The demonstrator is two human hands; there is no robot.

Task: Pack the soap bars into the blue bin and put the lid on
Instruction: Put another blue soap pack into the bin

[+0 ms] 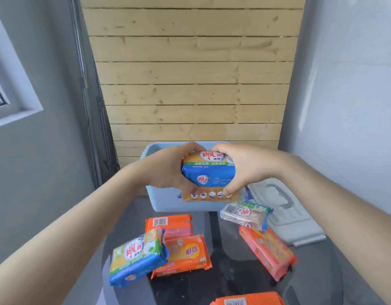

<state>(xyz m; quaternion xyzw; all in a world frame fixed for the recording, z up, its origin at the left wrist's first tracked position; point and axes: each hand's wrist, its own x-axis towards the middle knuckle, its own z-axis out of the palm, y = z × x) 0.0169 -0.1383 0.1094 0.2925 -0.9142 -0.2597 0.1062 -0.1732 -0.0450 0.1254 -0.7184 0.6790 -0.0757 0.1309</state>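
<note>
A blue-and-yellow soap pack hangs over the front wall of the light-blue bin. My left hand grips its left end and my right hand grips its right end. Below it a second yellow pack shows, pinched by my right fingers. Loose on the dark table lie a blue-yellow pack, orange packs and a pale pack. The pale lid with its handle lies right of the bin.
The round dark glass table stands against a wooden slat wall. A grey wall with a window frame is on the left, a pale wall on the right.
</note>
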